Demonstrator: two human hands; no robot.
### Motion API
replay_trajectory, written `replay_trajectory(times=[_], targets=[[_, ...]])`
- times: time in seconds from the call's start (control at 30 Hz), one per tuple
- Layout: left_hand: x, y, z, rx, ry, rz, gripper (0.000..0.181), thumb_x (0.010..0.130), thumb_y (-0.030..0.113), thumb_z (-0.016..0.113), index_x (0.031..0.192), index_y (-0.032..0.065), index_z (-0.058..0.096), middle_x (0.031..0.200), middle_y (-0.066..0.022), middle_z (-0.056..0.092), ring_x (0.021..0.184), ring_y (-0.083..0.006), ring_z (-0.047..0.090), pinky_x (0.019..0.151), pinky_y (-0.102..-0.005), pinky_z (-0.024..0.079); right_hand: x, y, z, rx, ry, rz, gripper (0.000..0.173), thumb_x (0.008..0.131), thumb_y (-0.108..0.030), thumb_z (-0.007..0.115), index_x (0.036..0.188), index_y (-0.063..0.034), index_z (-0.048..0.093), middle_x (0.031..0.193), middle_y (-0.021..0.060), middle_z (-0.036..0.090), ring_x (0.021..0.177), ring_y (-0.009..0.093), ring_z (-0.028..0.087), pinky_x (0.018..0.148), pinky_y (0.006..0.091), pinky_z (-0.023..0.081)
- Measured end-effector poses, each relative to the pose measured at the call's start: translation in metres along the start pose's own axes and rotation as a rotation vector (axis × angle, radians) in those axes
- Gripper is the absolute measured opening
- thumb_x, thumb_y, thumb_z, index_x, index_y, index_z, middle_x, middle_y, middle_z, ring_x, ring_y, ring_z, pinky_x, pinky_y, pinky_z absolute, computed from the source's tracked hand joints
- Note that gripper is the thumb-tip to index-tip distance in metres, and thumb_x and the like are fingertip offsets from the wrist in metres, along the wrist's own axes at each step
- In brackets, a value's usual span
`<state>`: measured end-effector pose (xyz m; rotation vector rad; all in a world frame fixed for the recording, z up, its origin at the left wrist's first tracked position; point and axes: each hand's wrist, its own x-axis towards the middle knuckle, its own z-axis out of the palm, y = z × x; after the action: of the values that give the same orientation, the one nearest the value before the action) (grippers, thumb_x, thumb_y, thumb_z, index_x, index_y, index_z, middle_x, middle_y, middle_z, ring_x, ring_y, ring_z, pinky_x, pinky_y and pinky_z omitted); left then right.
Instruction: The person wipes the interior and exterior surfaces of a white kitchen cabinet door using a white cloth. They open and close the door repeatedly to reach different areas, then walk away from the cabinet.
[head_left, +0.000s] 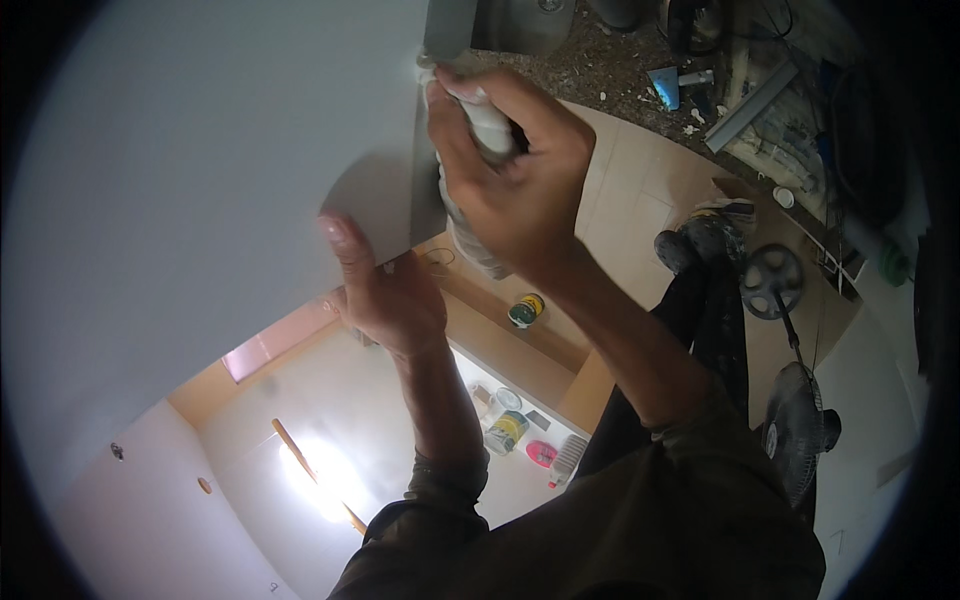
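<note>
A large, smooth, pale grey panel (225, 172) fills the left of the view. My left hand (394, 300) is at its lower corner, thumb on the broad face and the other fingers behind the edge, mostly hidden. Farther up, my right hand (517, 157) pinches a bunched whitish cloth (487, 124) against the panel's narrow side edge. Part of the cloth hangs below the hand. My right fingertips carry white smears.
A metal sink (521, 26) and a dark, littered worktop (630, 75) with a blue-bladed tool (665, 88) lie at the top. Lower down are a tin (526, 310), a shelf with another tin (506, 432) and a bottle (568, 459), a standing fan (793, 435) and a bright lamp (322, 469).
</note>
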<state>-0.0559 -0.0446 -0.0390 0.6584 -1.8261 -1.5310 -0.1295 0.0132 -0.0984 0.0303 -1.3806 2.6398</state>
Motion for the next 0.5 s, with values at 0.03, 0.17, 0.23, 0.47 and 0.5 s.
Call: replay_trajectory(times=[0.03, 0.17, 0.23, 0.47, 0.5], targets=[[-0.001, 0.001, -0.001, -0.019, -0.050, -0.015, 0.047, 0.100, 0.038, 0.049, 0.124, -0.0017, 0.052, 0.116, -0.0146, 0.058, 0.111, -0.0247, 0.055, 0.097, -0.0403, 0.044, -0.012, -0.003, 0.002, -0.068, -0.012, -0.033, 0.004, 0.084, 0.003, 0.068, 0.083, 0.0016, 0.065, 0.071, 0.0090, 0.066, 0.067, 0.011, 0.063, 0.058, 0.0252, 0.047], [0.003, 0.002, -0.004, -0.034, -0.144, -0.012, 0.046, 0.100, 0.038, 0.048, 0.125, -0.0006, 0.052, 0.113, -0.0136, 0.058, 0.109, -0.0245, 0.055, 0.095, -0.0390, 0.045, -0.041, -0.011, -0.002, -0.124, -0.094, -0.064, 0.005, 0.084, 0.002, 0.069, 0.082, 0.0009, 0.064, 0.069, 0.0062, 0.064, 0.064, 0.007, 0.060, 0.055, 0.0236, 0.046], [0.003, 0.000, -0.004, -0.003, -0.067, 0.012, 0.047, 0.100, 0.039, 0.048, 0.125, -0.0003, 0.051, 0.112, -0.0134, 0.058, 0.109, -0.0246, 0.055, 0.093, -0.0384, 0.047, -0.011, -0.002, -0.009, -0.038, -0.174, 0.118, 0.006, 0.083, 0.001, 0.070, 0.081, 0.0003, 0.064, 0.074, 0.0109, 0.068, 0.070, 0.012, 0.068, 0.058, 0.0254, 0.050], [0.005, 0.007, -0.010, 0.052, -0.074, -0.052, 0.043, 0.101, 0.036, 0.049, 0.120, -0.0022, 0.055, 0.112, -0.0122, 0.059, 0.107, -0.0212, 0.055, 0.092, -0.0370, 0.044, -0.076, -0.003, -0.005, -0.210, -0.180, -0.035, 0.010, 0.078, 0.003, 0.072, 0.082, -0.0009, 0.063, 0.072, 0.0114, 0.065, 0.064, 0.024, 0.067, 0.055, 0.0290, 0.052], [0.004, 0.007, -0.010, 0.066, -0.037, -0.068, 0.042, 0.101, 0.036, 0.050, 0.119, -0.0024, 0.056, 0.111, -0.0121, 0.059, 0.106, -0.0208, 0.055, 0.091, -0.0368, 0.044, -0.075, -0.003, -0.007, -0.206, -0.211, -0.017, 0.010, 0.078, 0.003, 0.072, 0.082, -0.0008, 0.063, 0.072, 0.0111, 0.065, 0.065, 0.023, 0.068, 0.055, 0.0290, 0.052]])
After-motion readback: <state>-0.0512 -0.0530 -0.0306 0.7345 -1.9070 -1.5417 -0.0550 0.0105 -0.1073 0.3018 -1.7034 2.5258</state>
